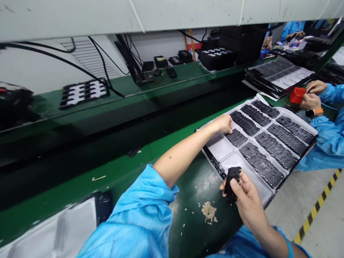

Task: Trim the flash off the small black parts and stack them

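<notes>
My left hand (225,124) reaches over a tray (218,146) of pale, see-through plastic, its fingers closed at the near end of a short row of black plastic parts (236,137). What sits between those fingertips is hidden. Closer to me, my right hand (248,193) grips a flat black plastic part (232,183), perhaps several stacked, thumb across the front. It is held upright above the tray's near edge. Other compartments hold overlapping rows of similar black parts (261,164).
Small beige scraps (209,212) lie on the green bench (188,229). At right, a co-worker's hands (313,95) hold a red box (297,95) beside stacked trays (282,73). Another tray (72,222) lies lower left. A grey panel (161,14) overhangs the bench.
</notes>
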`<state>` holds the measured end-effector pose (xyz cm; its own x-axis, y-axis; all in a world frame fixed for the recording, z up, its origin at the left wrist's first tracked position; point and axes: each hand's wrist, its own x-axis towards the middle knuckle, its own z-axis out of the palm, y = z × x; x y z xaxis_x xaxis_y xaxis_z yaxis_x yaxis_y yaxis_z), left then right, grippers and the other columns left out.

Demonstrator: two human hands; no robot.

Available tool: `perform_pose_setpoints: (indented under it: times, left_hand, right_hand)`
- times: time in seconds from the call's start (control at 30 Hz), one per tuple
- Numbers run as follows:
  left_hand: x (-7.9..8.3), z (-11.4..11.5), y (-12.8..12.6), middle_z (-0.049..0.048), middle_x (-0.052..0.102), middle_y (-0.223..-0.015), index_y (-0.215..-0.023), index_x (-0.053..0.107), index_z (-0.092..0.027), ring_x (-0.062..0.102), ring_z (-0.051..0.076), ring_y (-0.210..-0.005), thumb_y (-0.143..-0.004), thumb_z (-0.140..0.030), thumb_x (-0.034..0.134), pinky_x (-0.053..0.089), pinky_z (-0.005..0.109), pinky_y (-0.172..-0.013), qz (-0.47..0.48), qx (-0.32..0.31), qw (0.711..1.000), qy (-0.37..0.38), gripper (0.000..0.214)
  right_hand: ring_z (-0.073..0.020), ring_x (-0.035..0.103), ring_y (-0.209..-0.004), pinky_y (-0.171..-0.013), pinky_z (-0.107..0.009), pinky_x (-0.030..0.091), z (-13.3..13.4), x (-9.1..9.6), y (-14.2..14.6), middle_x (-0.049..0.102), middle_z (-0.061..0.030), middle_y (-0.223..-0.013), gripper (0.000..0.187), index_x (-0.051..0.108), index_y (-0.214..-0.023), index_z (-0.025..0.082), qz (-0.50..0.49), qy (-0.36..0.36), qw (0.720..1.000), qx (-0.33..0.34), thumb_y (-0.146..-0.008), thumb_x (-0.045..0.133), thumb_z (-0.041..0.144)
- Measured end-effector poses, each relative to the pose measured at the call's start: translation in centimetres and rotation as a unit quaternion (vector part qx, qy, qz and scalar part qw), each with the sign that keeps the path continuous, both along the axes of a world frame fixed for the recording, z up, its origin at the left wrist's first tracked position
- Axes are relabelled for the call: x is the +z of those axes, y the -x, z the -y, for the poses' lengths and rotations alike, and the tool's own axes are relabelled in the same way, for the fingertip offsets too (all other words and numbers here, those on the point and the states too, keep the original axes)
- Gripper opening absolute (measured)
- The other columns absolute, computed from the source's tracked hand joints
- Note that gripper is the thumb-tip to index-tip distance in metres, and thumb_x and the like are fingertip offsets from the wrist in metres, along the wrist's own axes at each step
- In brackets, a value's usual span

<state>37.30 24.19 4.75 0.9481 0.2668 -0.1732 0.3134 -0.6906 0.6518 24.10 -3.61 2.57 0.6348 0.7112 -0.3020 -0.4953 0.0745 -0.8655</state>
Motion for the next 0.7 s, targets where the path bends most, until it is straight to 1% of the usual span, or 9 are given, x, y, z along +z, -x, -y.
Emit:
perform_pose_setpoints:
  times: [0.13,0.27,0.37,0.47,0.53,0.57,0.63,0.67,0.7]
  left_hand:
    - [0.1,0.2,0.4,-0.0039,0.065,-0.063,-0.065,0.069,-0.019,0.063,0.015,-0.07,-0.059,-0.019,0.097,0.047,0.024,-0.068,0.002,0.001,0.999,-0.034,0.029]
    - [0.3,0.6,0.3,-0.0032,0.064,-0.064,-0.063,0.067,-0.019,0.062,0.017,-0.072,-0.059,-0.014,0.095,0.047,0.026,-0.072,0.001,0.007,0.999,-0.045,0.029]
    - [1.3,1.0,0.8,-0.001,0.065,-0.065,-0.062,0.066,-0.018,0.062,0.019,-0.072,-0.063,-0.014,0.094,0.047,0.028,-0.073,0.008,0.013,0.999,-0.039,0.028]
    - [3.0,2.0,3.3,0.0004,0.067,-0.071,-0.069,0.067,-0.016,0.062,0.017,-0.074,-0.078,-0.022,0.087,0.045,0.028,-0.072,0.043,0.028,0.998,-0.036,0.023]
    - [4.1,3.1,6.3,0.0005,0.069,-0.074,-0.074,0.069,-0.016,0.061,0.016,-0.073,-0.088,-0.034,0.082,0.046,0.027,-0.071,0.065,0.002,0.998,0.021,0.026]
    - [4.4,3.7,8.0,0.0008,0.07,-0.075,-0.077,0.07,-0.016,0.062,0.015,-0.072,-0.09,-0.04,0.081,0.046,0.027,-0.07,0.067,-0.037,0.992,0.101,0.029]
    - [4.8,4.9,11.2,0.0027,0.073,-0.078,-0.085,0.073,-0.015,0.066,0.016,-0.073,-0.085,-0.049,0.086,0.05,0.028,-0.071,0.03,-0.127,0.955,0.267,0.036]
    - [4.8,5.4,12.5,0.0032,0.074,-0.078,-0.087,0.073,-0.014,0.067,0.016,-0.072,-0.081,-0.049,0.089,0.052,0.028,-0.071,0.016,-0.145,0.937,0.317,0.039]
    - [4.8,5.9,13.5,0.0033,0.074,-0.077,-0.088,0.073,-0.014,0.068,0.016,-0.072,-0.079,-0.047,0.092,0.053,0.028,-0.072,0.006,-0.149,0.926,0.346,0.039]
  right_hand:
    - [-0.0183,0.072,-0.076,-0.069,-0.026,0.058,-0.2,0.0,0.1,0.08,-0.0045,-0.087,0.046,0.07,-0.105,0.022,-0.007,0.001,1.0,-0.003,-0.088,0.084,0.062]
    - [-0.0201,0.075,-0.077,-0.068,-0.028,0.06,-0.2,-0.2,0.2,0.081,-0.005,-0.09,0.046,0.069,-0.107,0.022,-0.019,-0.003,1.0,0.002,-0.088,0.085,0.061]
    - [-0.019,0.076,-0.076,-0.07,-0.028,0.061,-0.1,-0.3,0.2,0.081,-0.0052,-0.089,0.045,0.069,-0.11,0.022,-0.026,-0.007,1.0,-0.003,-0.089,0.085,0.059]
    - [-0.0184,0.077,-0.078,-0.073,-0.029,0.063,-0.2,-0.1,-0.1,0.083,-0.0056,-0.091,0.044,0.069,-0.109,0.022,-0.036,-0.02,0.999,-0.027,-0.088,0.087,0.057]
    - [-0.0208,0.079,-0.084,-0.075,-0.031,0.065,-0.5,0.0,-0.5,0.083,-0.0067,-0.097,0.043,0.069,-0.109,0.022,-0.04,-0.036,0.997,-0.055,-0.088,0.087,0.056]
    - [-0.0225,0.08,-0.088,-0.077,-0.033,0.066,-0.6,0.0,-0.7,0.083,-0.0071,-0.099,0.043,0.069,-0.109,0.023,-0.042,-0.046,0.995,-0.072,-0.087,0.088,0.055]
    - [-0.0252,0.08,-0.095,-0.081,-0.038,0.068,-1.1,0.0,-1.0,0.083,-0.0072,-0.105,0.042,0.07,-0.11,0.024,-0.049,-0.07,0.991,-0.099,-0.086,0.089,0.052]
    - [-0.0259,0.081,-0.098,-0.084,-0.04,0.068,-1.3,0.0,-1.2,0.083,-0.0072,-0.107,0.041,0.07,-0.11,0.025,-0.056,-0.081,0.989,-0.107,-0.086,0.09,0.051]
    - [-0.0264,0.081,-0.1,-0.088,-0.042,0.068,-1.5,0.0,-1.3,0.083,-0.0073,-0.111,0.039,0.07,-0.11,0.025,-0.064,-0.089,0.988,-0.112,-0.086,0.09,0.05]
